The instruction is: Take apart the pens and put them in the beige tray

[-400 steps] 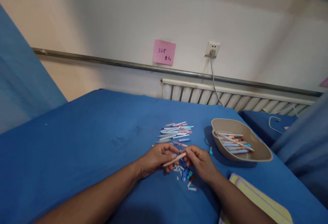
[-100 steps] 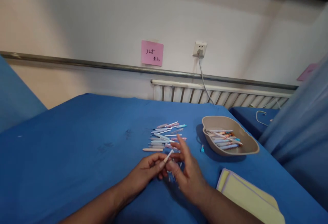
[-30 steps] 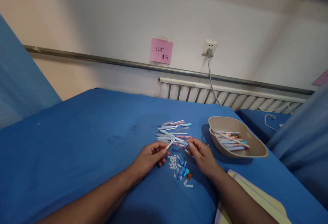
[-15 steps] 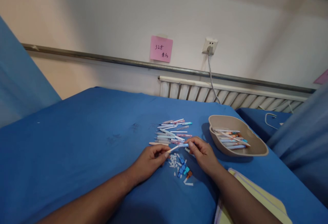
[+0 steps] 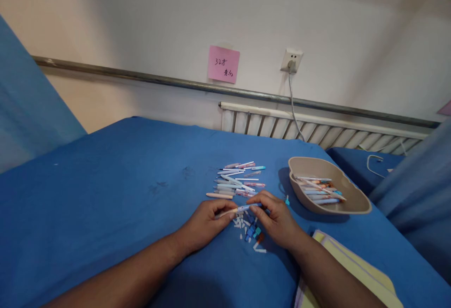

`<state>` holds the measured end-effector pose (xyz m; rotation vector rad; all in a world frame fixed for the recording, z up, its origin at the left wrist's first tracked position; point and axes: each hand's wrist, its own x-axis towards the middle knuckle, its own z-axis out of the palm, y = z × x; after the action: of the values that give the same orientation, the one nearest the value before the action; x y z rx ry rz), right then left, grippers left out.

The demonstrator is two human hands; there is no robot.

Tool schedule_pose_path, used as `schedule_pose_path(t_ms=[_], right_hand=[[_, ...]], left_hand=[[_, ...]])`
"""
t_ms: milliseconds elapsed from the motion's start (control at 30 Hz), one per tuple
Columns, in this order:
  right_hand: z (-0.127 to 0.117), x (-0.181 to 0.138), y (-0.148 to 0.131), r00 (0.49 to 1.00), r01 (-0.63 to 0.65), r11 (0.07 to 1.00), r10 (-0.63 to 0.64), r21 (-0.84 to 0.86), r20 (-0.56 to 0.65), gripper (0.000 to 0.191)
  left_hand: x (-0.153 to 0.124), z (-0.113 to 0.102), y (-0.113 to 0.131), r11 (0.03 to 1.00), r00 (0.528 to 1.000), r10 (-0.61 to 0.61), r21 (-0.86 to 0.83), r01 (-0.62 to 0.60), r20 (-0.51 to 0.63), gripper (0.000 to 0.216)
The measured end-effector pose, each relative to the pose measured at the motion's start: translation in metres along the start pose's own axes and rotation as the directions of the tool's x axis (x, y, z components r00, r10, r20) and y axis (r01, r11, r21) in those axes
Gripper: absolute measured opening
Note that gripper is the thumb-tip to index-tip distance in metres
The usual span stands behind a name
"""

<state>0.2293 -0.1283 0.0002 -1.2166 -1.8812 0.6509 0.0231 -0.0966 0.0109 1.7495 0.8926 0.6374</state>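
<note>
A slim pen (image 5: 243, 209), pale orange at the left and light blue at the right, spans my two hands. My left hand (image 5: 208, 217) pinches its left end between thumb and fingers. Its right end is in the closed fingers of my right hand (image 5: 276, 215). Just below lie small white pieces (image 5: 240, 223) and several blue, teal and brown pieces (image 5: 251, 231), partly hidden by my right hand. Beyond my hands, pen parts (image 5: 232, 183) in white, grey, pink and blue lie in a loose row on the blue cloth.
A beige tray (image 5: 355, 200) at the right holds several pens. A small teal piece (image 5: 287, 200) lies left of it. Folded yellow cloth (image 5: 355, 270) rests under my right forearm. Behind the blue-covered table (image 5: 105, 195) stand a radiator (image 5: 268, 122) and a wall socket (image 5: 292, 60).
The pen's two parts, earlier seen with a pale inner tube between my hands, now form one longer body. My right hand has shifted slightly left and its fingers now cover more of the blue end.
</note>
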Motion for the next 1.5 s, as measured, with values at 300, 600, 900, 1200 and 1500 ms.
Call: schedule_pose_path(t_ms=[300,600,900,1200,1500], right_hand=[[0.002,-0.002,-0.007,0.998,0.005,1.0,-0.004,-0.018,0.057,0.013],[0.008,-0.004,-0.011,0.998,0.03,0.999,-0.028,-0.032,0.062,0.011],[0.01,-0.003,-0.01,1.0,-0.023,1.0,0.023,-0.015,-0.017,0.011],[0.011,-0.003,-0.007,0.995,-0.088,0.996,0.089,0.018,-0.05,0.012],[0.011,-0.003,-0.007,0.991,-0.124,0.992,0.125,0.027,-0.046,0.013]], left_hand=[[-0.002,0.002,0.001,0.997,0.999,-0.046,-0.054,0.048,0.023,0.021],[-0.004,0.008,-0.001,0.989,0.996,-0.044,-0.144,0.032,-0.079,0.033],[0.001,0.0,-0.001,0.955,0.965,-0.241,-0.202,0.216,-0.108,0.034],[0.003,0.002,-0.005,0.885,0.962,-0.27,-0.405,0.23,-0.043,0.033],[0.004,0.002,-0.009,0.867,0.959,-0.279,-0.444,0.227,-0.054,0.03]])
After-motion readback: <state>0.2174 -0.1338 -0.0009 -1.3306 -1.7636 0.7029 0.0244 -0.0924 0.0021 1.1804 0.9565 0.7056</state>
